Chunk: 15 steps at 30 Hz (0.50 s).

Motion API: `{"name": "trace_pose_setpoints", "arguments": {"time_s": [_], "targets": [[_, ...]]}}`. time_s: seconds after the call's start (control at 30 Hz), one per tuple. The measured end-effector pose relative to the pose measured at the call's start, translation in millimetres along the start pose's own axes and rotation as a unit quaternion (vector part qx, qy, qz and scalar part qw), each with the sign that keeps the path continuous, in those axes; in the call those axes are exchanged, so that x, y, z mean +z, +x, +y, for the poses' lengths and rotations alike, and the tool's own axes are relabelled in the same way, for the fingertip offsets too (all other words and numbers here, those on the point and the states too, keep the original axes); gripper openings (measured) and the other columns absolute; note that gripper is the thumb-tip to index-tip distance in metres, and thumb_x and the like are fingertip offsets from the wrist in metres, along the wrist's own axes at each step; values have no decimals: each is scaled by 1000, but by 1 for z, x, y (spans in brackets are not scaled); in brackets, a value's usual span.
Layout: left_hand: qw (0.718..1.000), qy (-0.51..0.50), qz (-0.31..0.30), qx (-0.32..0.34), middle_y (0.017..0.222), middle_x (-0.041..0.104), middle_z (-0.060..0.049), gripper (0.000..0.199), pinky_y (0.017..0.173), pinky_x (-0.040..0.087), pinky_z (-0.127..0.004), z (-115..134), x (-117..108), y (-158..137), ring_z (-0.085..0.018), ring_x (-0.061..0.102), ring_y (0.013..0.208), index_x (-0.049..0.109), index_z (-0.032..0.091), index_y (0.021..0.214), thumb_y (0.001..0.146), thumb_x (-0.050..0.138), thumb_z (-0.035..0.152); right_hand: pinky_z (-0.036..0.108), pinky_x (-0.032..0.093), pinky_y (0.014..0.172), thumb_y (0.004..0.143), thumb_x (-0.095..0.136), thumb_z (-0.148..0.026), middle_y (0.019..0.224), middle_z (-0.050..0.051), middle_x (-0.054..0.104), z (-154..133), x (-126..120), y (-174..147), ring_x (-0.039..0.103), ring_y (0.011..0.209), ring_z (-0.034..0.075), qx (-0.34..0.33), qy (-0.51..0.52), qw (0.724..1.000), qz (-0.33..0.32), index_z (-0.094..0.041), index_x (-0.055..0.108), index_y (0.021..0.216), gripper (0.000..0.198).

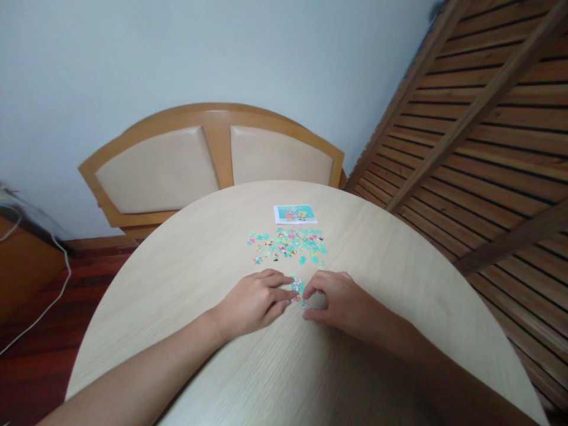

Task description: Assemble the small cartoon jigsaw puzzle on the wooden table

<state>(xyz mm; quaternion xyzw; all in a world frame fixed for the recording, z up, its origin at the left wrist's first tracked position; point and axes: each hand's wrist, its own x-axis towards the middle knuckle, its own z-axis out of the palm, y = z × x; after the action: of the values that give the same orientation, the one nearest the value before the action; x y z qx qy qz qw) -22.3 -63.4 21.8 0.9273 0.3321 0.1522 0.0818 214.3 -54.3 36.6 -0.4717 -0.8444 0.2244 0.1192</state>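
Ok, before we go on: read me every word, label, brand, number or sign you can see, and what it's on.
No readable text anywhere.
White-edged rectangular card with turquoise picture: any lettering is too small and blurred.
Scattered small multicoloured puzzle pieces: print too small to make out.
Small multicoloured cluster nearer the camera: likewise.
Round pale wood-grain table: no lettering shows.

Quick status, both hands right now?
Left hand: open, at the left edge of the nearer puzzle cluster.
Right hand: curved at its right edge; can't tell whether it pinches a piece.
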Motion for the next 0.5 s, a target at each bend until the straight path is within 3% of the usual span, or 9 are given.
{"name": "trace_pose_setpoints", "arguments": {"time_s": [0.3, 0.5], "targets": [[1000, 3, 0, 2, 131, 67, -5, 30, 104, 51, -40, 0, -1, 0, -23, 61, 120, 72, 24, 118, 102, 47, 29, 36, 42, 88, 73, 85, -26, 101, 2, 72, -2, 0, 1, 66, 96, 23, 17, 25, 999, -27, -23, 72, 93, 24], [1000, 1, 3, 4, 130, 67, -5, 29, 103, 52, -41, 0, -1, 1, -23, 62, 118, 73, 24, 117, 102, 48, 28, 40, 37, 93, 78, 82, -30, 100, 1, 71, 1, 2, 4, 66, 96, 22, -9, 13, 1000, -6, -22, 70, 95, 22]]}}
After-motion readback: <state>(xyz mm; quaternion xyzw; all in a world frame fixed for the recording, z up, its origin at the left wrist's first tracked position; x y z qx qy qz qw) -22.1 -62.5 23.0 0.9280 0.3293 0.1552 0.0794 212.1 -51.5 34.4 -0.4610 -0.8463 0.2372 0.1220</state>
